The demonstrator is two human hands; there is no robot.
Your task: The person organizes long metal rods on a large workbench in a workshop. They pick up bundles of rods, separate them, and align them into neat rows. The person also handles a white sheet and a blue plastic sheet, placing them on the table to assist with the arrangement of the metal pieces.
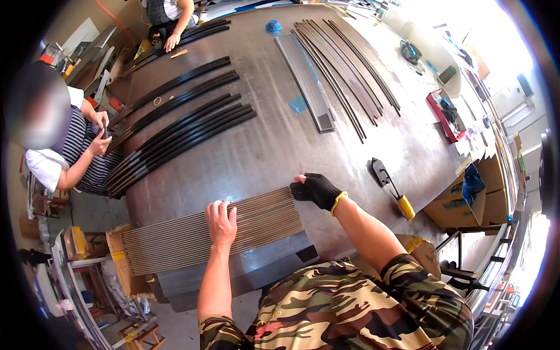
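Observation:
A row of thin, ridged metal rods (262, 219) lies side by side in front of me, across the near edge of the table. My bare left hand (221, 223) rests on them left of the middle, its fingers extended over the rods. At their right end is my right hand (315, 191), in a black glove with a yellow cuff and a bare fingertip showing. Its fingers are curled in; whatever they hold is hidden. A flat grey metal plate (256, 265) with a dark patch at one corner lies along the near side of the rods.
Bolt cutters (385, 178) with a yellow grip lie to the right. Bundles of black tubes (186, 146) lie at left, near a person (76, 134) holding a small dark object. Farther back are a long grey strip (303, 81), more rods (344, 70) and another person's hand (172, 42).

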